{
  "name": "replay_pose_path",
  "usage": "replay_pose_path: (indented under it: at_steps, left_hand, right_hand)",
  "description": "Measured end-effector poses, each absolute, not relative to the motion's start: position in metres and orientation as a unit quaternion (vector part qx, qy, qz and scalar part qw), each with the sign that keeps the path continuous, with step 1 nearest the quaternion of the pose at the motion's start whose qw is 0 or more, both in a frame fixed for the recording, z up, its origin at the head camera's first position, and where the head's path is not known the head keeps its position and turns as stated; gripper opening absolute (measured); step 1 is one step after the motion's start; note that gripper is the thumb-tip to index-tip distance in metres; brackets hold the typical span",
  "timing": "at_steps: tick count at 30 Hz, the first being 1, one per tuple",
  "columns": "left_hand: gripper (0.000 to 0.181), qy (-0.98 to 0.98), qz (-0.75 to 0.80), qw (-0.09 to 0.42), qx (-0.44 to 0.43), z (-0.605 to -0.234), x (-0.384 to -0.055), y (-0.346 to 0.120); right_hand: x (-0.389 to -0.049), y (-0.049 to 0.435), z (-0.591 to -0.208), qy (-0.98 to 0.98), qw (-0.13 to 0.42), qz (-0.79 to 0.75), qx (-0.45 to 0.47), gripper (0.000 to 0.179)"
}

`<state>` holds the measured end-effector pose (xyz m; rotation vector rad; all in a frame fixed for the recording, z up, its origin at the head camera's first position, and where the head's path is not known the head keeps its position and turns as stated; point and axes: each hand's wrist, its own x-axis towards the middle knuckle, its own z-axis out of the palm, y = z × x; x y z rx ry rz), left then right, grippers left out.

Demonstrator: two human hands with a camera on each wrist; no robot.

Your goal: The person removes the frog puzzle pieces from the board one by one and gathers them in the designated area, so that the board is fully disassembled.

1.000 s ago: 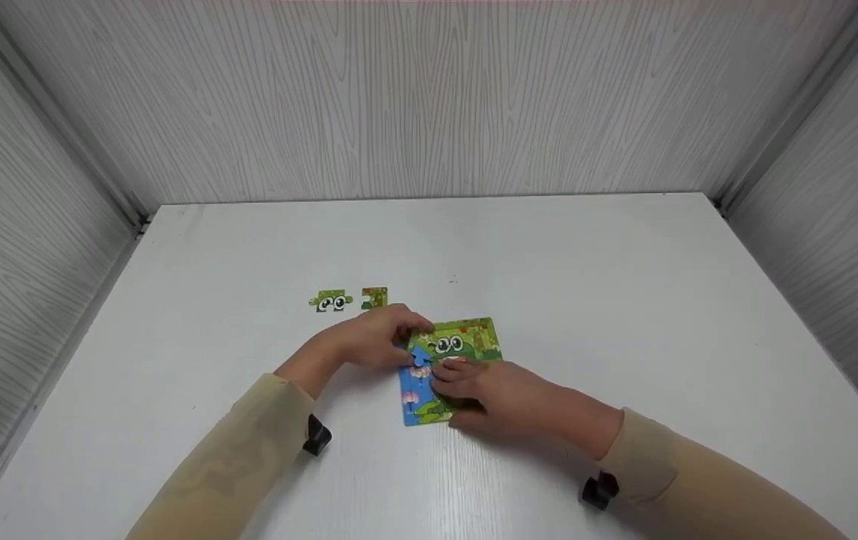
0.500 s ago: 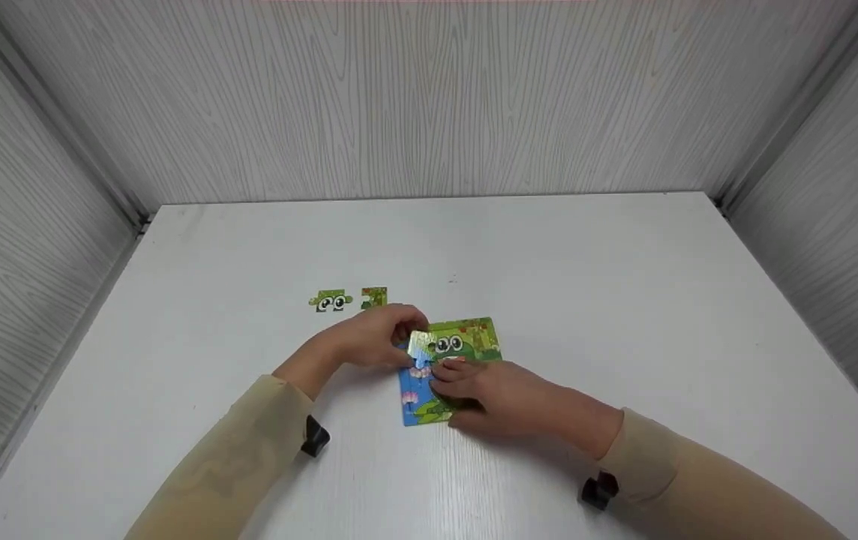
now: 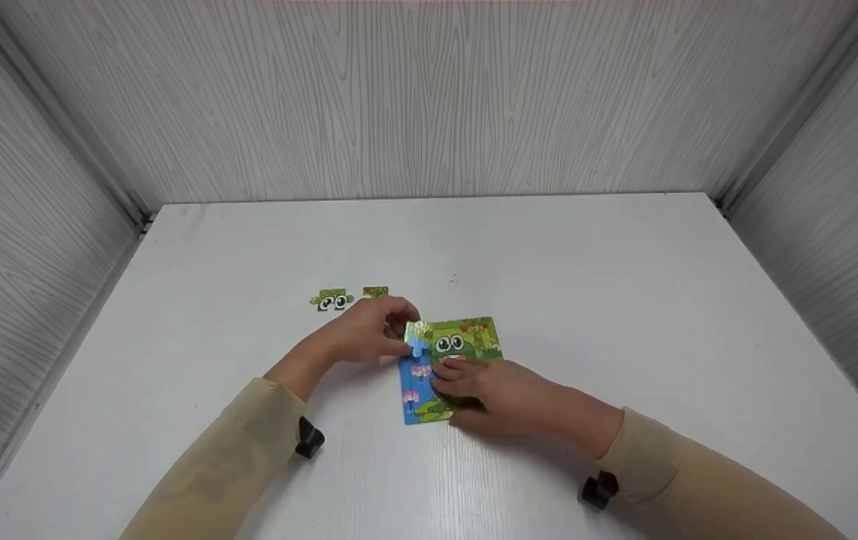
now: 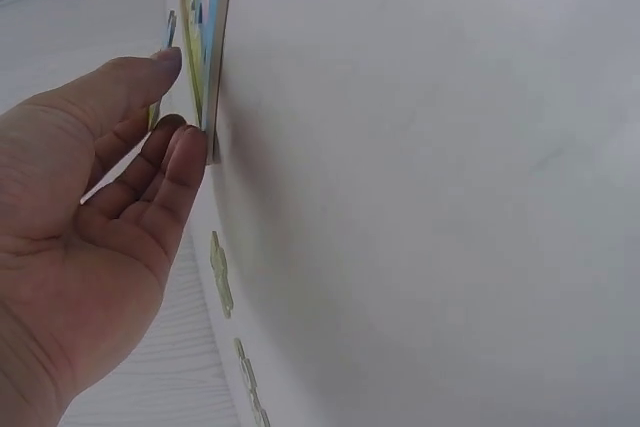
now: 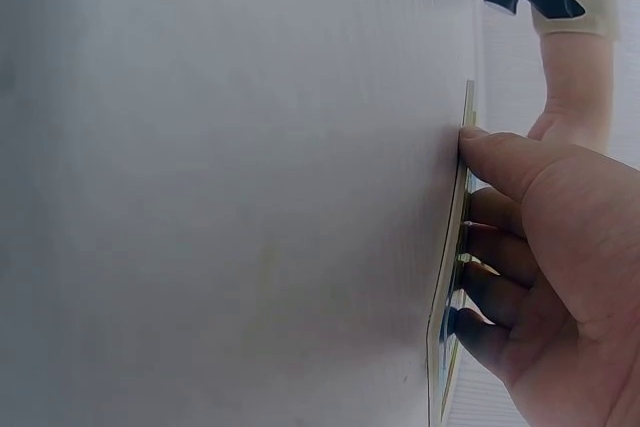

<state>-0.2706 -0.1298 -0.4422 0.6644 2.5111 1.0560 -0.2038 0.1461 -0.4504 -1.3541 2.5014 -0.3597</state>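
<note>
My left hand [image 3: 369,330] pinches a green-and-blue jigsaw piece [image 3: 417,336] between thumb and fingers, over the upper left corner of a frog puzzle board [image 3: 412,386]. Seen edge-on in the left wrist view, the piece [image 4: 168,29] stands a little apart from the board's face [image 4: 209,47]. My right hand [image 3: 508,394] rests on the board's lower right part, fingers laid across the picture and hiding some of it. In the right wrist view, the thumb of that hand [image 5: 560,237] touches the near edge of the board [image 5: 448,257].
Two loose jigsaw pieces lie beyond my left hand: one with frog eyes [image 3: 332,301], and a green one with red dots [image 3: 376,291], partly hidden by the hand. Pale wood-grain panels [image 3: 429,97] border the white table [image 3: 586,255] at the back and sides.
My left hand has drawn slightly left and away from me with the piece, which has tilted and catches the light. It covers more of the green loose piece. My right hand keeps its place.
</note>
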Motion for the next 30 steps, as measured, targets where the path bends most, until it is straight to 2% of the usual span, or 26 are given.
replay_pose_path:
  at_steps: [11, 30]
  left_hand:
    - [0.045, 0.878, 0.417, 0.107, 0.211, -0.425, -0.271, -0.161]
    - [0.051, 0.892, 0.428, 0.076, 0.125, -0.408, -0.278, -0.242]
  right_hand:
    - [-0.203, 0.147, -0.450, 0.866, 0.144, -0.132, -0.460, 0.060]
    - [-0.202, 0.146, -0.453, 0.863, 0.131, -0.131, -0.470, 0.057]
